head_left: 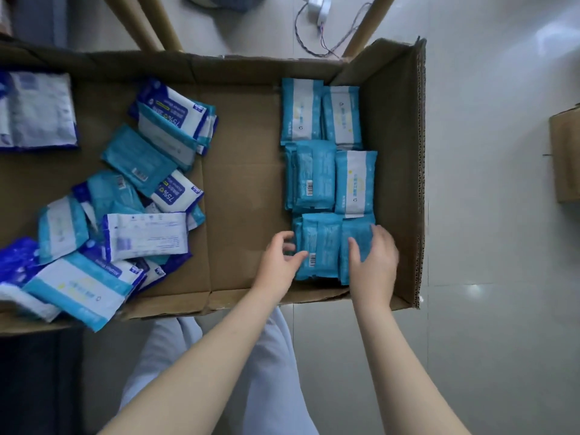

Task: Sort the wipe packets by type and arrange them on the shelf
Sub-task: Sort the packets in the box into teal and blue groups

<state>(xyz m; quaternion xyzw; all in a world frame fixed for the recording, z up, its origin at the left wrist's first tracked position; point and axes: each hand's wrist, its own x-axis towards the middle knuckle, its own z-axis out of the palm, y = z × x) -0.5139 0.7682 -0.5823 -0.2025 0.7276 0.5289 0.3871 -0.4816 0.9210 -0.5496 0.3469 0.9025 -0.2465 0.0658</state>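
Teal wipe packets [326,180] stand in neat rows at the right end of a flattened cardboard box [244,171]. My right hand [373,259] lies over the nearest teal packet [357,243], fingers spread on its top. My left hand [279,262] touches the left side of the nearest stack [320,246], thumb against it and fingers loosely curled. A loose heap of mixed packets [125,208], teal ones and blue-and-white "75%" ones, lies at the left end. One blue-and-white packet [175,120] sits on top at the back of the heap.
The box's right flap [405,152] stands upright beside the rows. A large white-and-blue pack [37,111] lies at the far left. Cardboard tubes [147,23] and a white charger with wires [320,14] sit on the tiled floor behind. Another carton [565,152] is at the right edge.
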